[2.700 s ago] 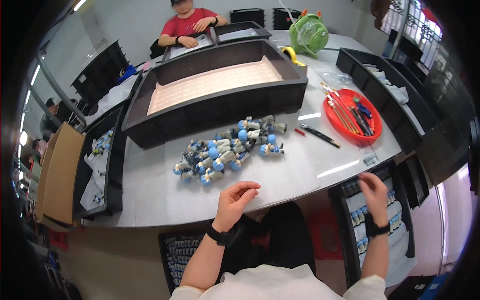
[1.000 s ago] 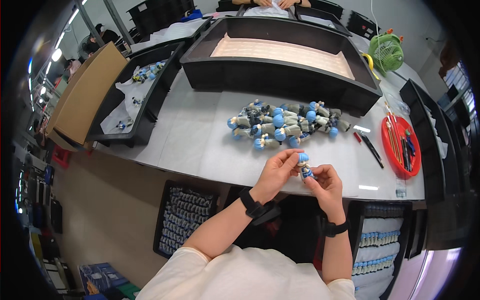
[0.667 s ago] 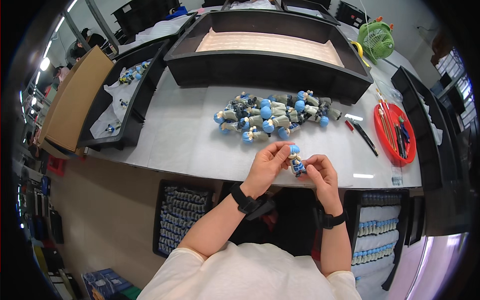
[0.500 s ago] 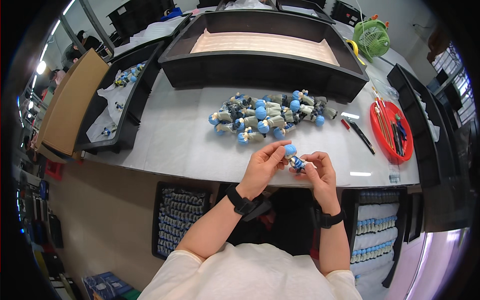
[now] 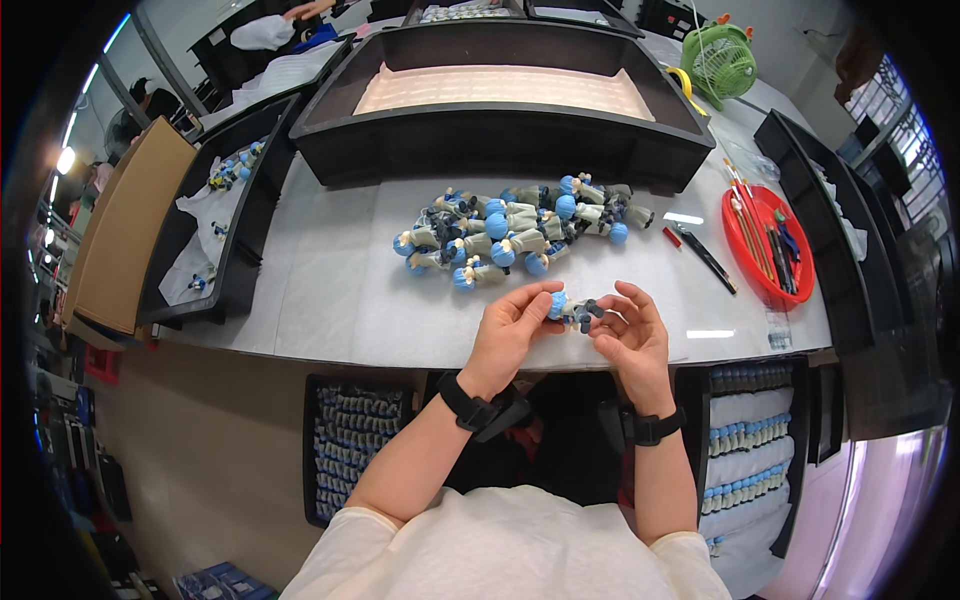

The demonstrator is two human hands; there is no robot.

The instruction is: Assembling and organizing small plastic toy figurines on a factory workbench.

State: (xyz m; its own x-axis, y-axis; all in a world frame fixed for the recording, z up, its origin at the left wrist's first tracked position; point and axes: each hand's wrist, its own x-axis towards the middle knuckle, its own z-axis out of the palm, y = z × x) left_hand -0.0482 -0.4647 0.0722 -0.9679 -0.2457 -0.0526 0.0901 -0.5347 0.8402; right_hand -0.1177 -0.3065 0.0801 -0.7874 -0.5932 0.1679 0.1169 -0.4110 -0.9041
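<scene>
On the head feed I find the small, plastic-looking figurine with rounded blue hair and a grey body (image 5: 573, 312) raised between the person's hands, above the table's near edge and short of the pile. It lies roughly sideways, hair left, dark feet right.

The left hand (image 5: 508, 335) has thumb and forefinger closed on the hair end; I judge this grip was chosen because it leaves the body and legs exposed. The right hand (image 5: 636, 335) has thumb and forefinger apart, its fingers curled beside the feet; I cannot tell whether any fingertip makes contact, though the position would suit steadying or turning the piece.

Ahead, a loose pile of similar blue-haired, grey-bodied figurines (image 5: 522, 242) lies on the white-covered table (image 5: 330, 300), presumably kept central for either hand. Behind it stands a deep black rectangular crate (image 5: 500, 150) with a pale pink liner (image 5: 500, 92).

To the right, a round red bowl (image 5: 752, 277) holds brushes and pens, probably to stop them rolling. Low on the right, figurines in rows (image 5: 748, 434) rest against white sheeting (image 5: 748, 462), likely to limit rubbing.
</scene>
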